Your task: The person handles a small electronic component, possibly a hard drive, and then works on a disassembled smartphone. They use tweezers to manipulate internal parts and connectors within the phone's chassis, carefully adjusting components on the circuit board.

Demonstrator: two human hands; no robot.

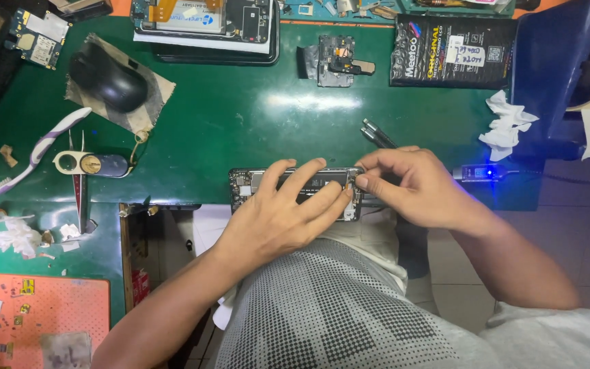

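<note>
Phone (247, 184) lies opened, back cover off, circuitry bare; left hand (278, 219) presses flat across it, fingers spread, right hand (411, 184) pinches its right end, reassembly not done.

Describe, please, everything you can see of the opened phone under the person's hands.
The opened phone lies flat at the near edge of the green mat, long side across the view. Its back cover is off, showing a dark frame, small boards and metal shields. The left hand rests on it with fingers spread over its middle. The right hand pinches at its right end with the fingertips. Most of the phone's middle and right part is hidden by the hands.
</note>
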